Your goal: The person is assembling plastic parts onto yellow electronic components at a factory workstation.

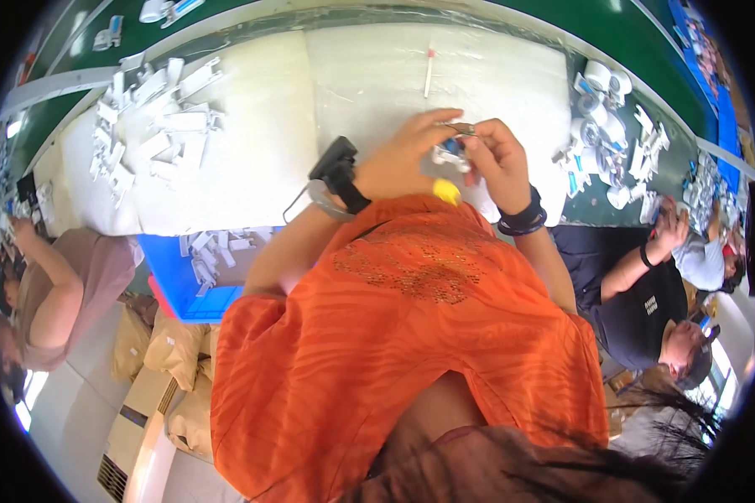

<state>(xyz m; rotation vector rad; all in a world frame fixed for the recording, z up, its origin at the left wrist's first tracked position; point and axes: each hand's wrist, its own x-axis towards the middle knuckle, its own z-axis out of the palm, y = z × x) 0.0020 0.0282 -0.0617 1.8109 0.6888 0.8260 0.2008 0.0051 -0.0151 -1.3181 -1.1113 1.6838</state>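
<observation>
In front of my chest, over the white padded table top (369, 75), both hands meet around a small white and blue plastic part (450, 154). My left hand (403, 159) curls round the part from the left; a yellow cover (446, 192) sits on a fingertip. From the right, my right hand (502, 163) pinches with thumb and index finger a small dark metal-looking piece (462, 129) at the part's upper side. Fingers hide much of both pieces, so their exact kind does not show. A thin white stick with a red end (429, 74) lies beyond my hands.
Many white plastic parts (159, 117) are spread at the left. White cylindrical parts (596, 126) pile up at the right. Below the table's left front edge, a blue bin (164, 268) holds more white pieces. A co-worker (637, 293) sits at the right, another person (67, 293) at the left.
</observation>
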